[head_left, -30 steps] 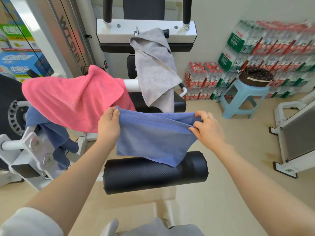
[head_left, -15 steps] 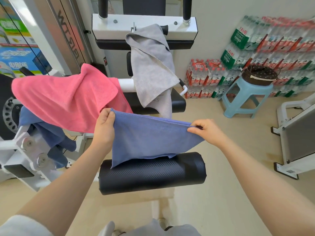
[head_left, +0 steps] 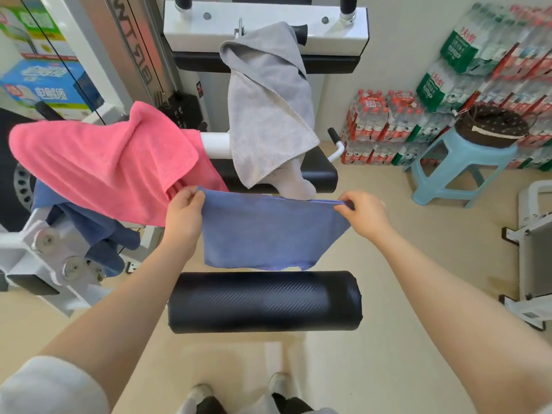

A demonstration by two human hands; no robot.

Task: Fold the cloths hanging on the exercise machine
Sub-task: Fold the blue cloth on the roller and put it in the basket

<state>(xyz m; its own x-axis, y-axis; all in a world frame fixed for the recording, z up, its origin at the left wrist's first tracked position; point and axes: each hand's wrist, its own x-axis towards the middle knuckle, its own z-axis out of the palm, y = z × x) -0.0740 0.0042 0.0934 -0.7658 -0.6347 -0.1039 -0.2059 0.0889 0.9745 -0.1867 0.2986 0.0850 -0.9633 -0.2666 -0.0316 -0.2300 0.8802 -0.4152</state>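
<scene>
Blue cloth (head_left: pixel 268 234) stretched flat in the air above the black roller pad (head_left: pixel 264 301), lower hem hanging just clear of it. Left hand (head_left: pixel 183 218) pinching the upper left corner, thumb and fingers curled round the edge; right hand (head_left: pixel 363 215) pinching the upper right corner likewise. Pink cloth (head_left: pixel 104 165) draped over the machine's left arm, a darker blue cloth (head_left: pixel 98 237) beneath it. Grey cloth (head_left: pixel 268 103) hanging from the white top frame (head_left: pixel 265 28). Pale blue stool (head_left: pixel 460 171) by the right wall.
</scene>
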